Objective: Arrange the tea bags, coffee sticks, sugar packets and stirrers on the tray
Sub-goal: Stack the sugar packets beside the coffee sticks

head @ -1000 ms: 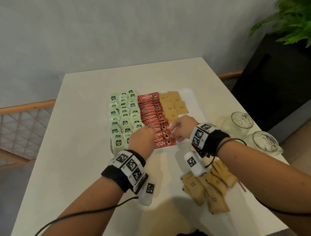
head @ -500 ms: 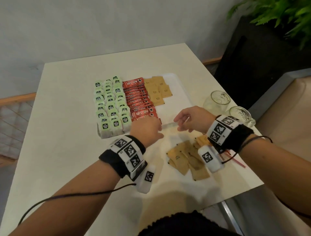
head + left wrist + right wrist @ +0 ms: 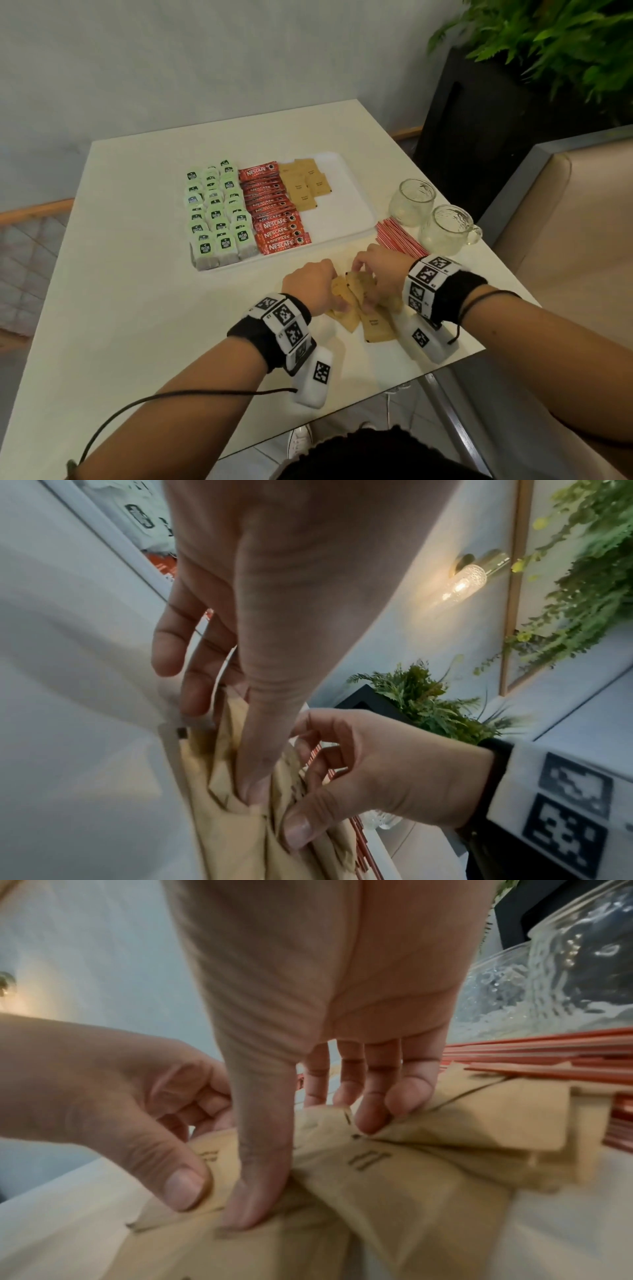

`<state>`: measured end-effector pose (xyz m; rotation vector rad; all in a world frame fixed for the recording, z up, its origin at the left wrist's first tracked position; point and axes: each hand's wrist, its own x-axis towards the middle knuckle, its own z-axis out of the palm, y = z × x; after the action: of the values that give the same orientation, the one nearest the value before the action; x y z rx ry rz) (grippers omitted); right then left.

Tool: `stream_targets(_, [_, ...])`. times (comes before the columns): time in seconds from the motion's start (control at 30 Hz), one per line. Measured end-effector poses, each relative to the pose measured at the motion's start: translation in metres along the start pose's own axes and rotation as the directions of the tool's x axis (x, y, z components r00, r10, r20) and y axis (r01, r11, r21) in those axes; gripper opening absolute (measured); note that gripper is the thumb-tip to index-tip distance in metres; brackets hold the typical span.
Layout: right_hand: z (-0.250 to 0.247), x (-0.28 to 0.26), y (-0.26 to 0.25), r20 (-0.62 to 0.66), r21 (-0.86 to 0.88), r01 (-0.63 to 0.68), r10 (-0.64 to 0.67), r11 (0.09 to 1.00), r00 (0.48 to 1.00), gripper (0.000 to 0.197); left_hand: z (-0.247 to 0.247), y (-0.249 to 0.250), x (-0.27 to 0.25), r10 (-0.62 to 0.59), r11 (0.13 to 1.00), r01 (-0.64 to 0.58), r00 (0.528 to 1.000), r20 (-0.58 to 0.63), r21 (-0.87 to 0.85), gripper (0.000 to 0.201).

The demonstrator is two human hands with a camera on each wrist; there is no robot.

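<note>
A white tray (image 3: pixel 346 222) holds rows of green tea bags (image 3: pixel 219 216), red coffee sticks (image 3: pixel 274 212) and a few brown sugar packets (image 3: pixel 305 186) at its far end. In front of the tray lies a loose pile of brown sugar packets (image 3: pixel 375 327) on the table. My left hand (image 3: pixel 332 296) and right hand (image 3: pixel 368 284) are both down on this pile. The left thumb (image 3: pixel 253 791) and fingers pinch packets (image 3: pixel 232 831). The right thumb (image 3: pixel 255 1204) and fingers (image 3: pixel 375 1112) pinch a packet (image 3: pixel 394 1177) in the same pile. Red stirrers (image 3: pixel 400 238) lie right of the tray.
Two glass mugs (image 3: pixel 445 228) stand at the table's right edge, just behind the stirrers. A black planter with a fern (image 3: pixel 513 102) and a beige seat (image 3: pixel 565 222) are to the right. The table's front right corner is near my right wrist.
Both hands have left the coffee sticks at the tray's near end and come back to the loose sugar packets, which they now pinch. The head view has swung right.
</note>
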<state>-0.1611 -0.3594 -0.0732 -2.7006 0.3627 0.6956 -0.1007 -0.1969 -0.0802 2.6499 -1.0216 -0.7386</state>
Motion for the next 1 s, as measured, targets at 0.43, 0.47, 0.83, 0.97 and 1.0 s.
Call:
stream_targets(0.43, [-0.002, -0.008, 0.005, -0.249, 0.433, 0.205, -0.103, 0.878, 0.963, 0.029, -0.018, -0.028, 0.000, -0.068, 0.912, -0.035, 0.969, -0.237, -0.408, 0.013])
stream_targets(0.47, [-0.004, -0.008, 0.001, -0.255, 0.434, 0.229, -0.125, 0.871, 0.959, 0.029, -0.019, -0.026, 0.001, -0.072, 0.892, -0.049, 0.966, -0.248, -0.449, 0.014])
stream_targets(0.83, [-0.009, -0.009, -0.024, -0.283, 0.462, 0.233, -0.106, 0.856, 0.953, 0.054, -0.021, -0.002, -0.010, -0.010, 0.213, 0.101, 0.995, 0.101, -0.972, 0.055])
stream_targets(0.97, [-0.004, -0.014, -0.027, -0.279, 0.485, 0.210, -0.077, 0.849, 0.957, 0.065, -0.017, 0.000, -0.014, 0.127, 0.232, 0.126, 0.979, 0.158, -0.964, 0.045])
stream_targets(1.0, [-0.003, -0.016, -0.027, -0.273, 0.497, 0.208, -0.076, 0.842, 0.959, 0.067, -0.014, -0.001, -0.013, 0.106, 0.239, 0.131, 0.981, 0.160, -0.962, 0.040])
